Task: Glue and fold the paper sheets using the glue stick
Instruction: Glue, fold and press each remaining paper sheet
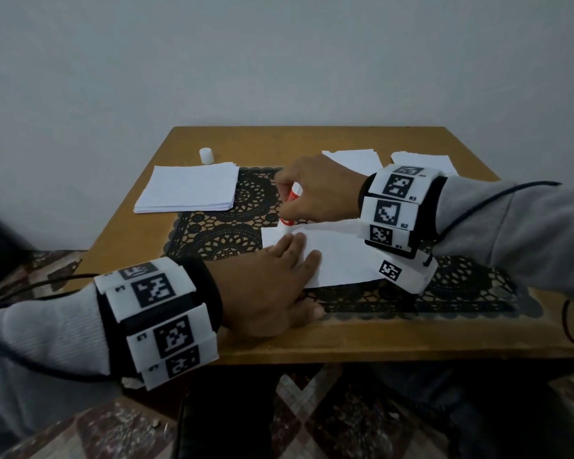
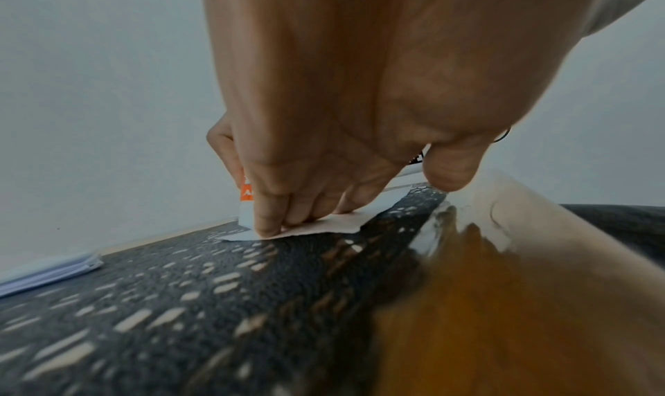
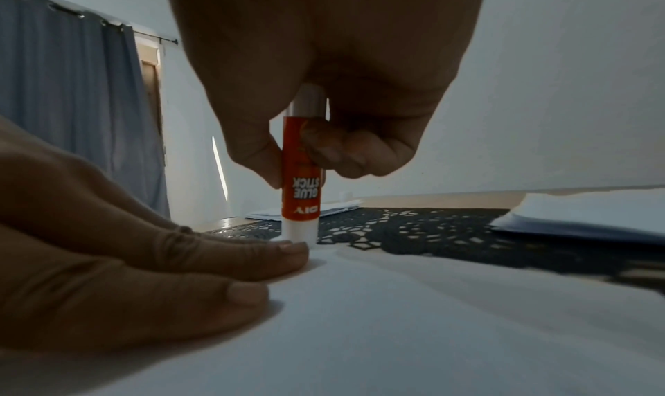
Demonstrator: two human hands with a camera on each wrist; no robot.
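Note:
A white paper sheet (image 1: 338, 256) lies on the black lace mat (image 1: 232, 233) in the middle of the table. My left hand (image 1: 289, 260) lies flat on the sheet's left part, its straight fingers (image 3: 230, 260) pressing the paper down. My right hand (image 1: 299, 197) grips the red and white glue stick (image 1: 290, 203), held upright with its tip down on the sheet's far left corner, just beyond my left fingertips. In the right wrist view the glue stick (image 3: 301, 180) reads upside down. In the left wrist view the glue stick (image 2: 246, 200) shows behind my fingers on the paper sheet (image 2: 309, 228).
A stack of white sheets (image 1: 188, 192) lies at the left of the wooden table (image 1: 345, 339). The white glue cap (image 1: 206, 155) stands behind that stack. Two more paper piles (image 1: 353, 159) (image 1: 421, 162) lie at the far right.

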